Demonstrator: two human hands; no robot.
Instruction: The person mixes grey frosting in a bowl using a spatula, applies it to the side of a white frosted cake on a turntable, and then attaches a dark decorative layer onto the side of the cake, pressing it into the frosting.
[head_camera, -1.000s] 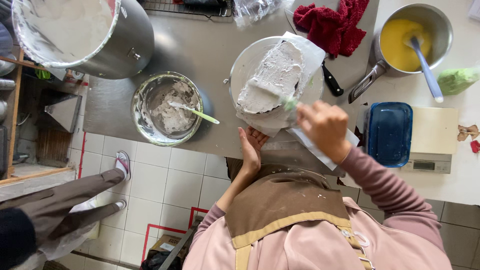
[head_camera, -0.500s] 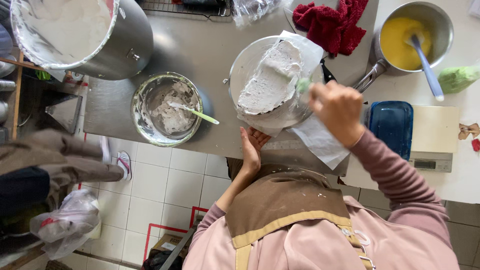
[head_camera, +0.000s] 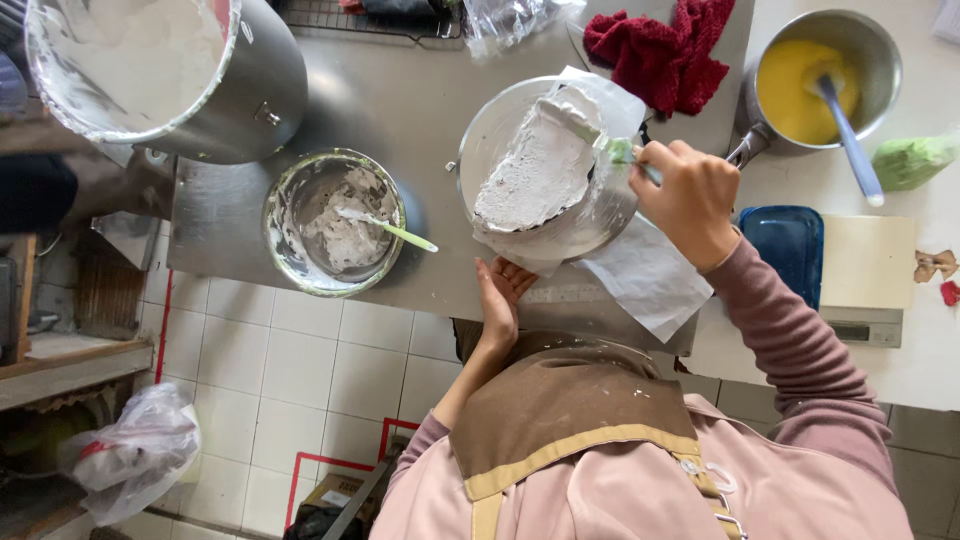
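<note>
The steel table (head_camera: 400, 110) carries a turntable (head_camera: 600, 215) at its front edge; a frosting bowl (head_camera: 334, 222) sits left of it; a large pot (head_camera: 160, 70) far left; a red cloth (head_camera: 665, 45) behind it.

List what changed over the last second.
The right hand with its spatula swept from the cake's near edge up along its right side. The left hand kept steadying the turntable from below. A passer-by on the floor at left moved on. The bowl, big pot and saucepan stayed put.

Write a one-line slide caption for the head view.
Right hand spreads white icing on a cake with a spatula; left hand steadies the turntable.
</note>
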